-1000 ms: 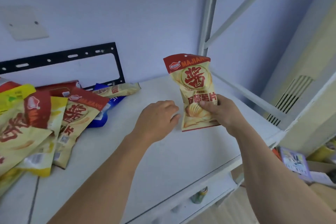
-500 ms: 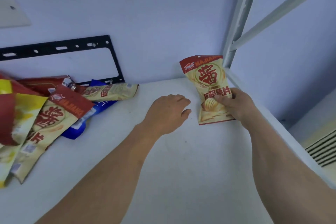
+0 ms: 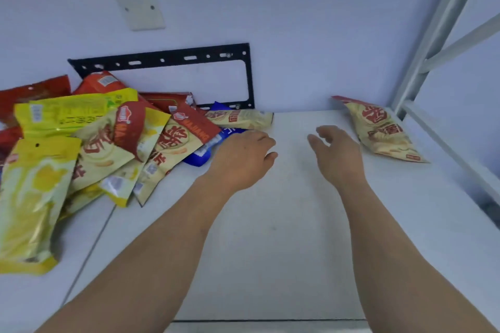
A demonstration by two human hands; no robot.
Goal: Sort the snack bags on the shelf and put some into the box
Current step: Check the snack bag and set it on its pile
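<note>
A cream and red chip bag (image 3: 378,130) lies alone at the back right corner of the white shelf (image 3: 270,238). My right hand (image 3: 338,154) hovers just left of it, fingers loose, holding nothing. A heap of snack bags (image 3: 102,143) in yellow, red and cream covers the shelf's left side. My left hand (image 3: 243,157) reaches to the heap's right edge, over a blue bag (image 3: 203,154) and near a cream bag (image 3: 240,119); its fingers are loosely bent and grip nothing I can see. No box is in view.
A black metal bracket (image 3: 167,58) is fixed to the back wall, with a pale wall plate (image 3: 138,7) above it. The shelf's white upright post (image 3: 438,32) and cross rails stand at the right.
My right hand has let go of the chip bag, which now lies in the back right corner. My left hand has moved left to the heap. The view has swung left.
</note>
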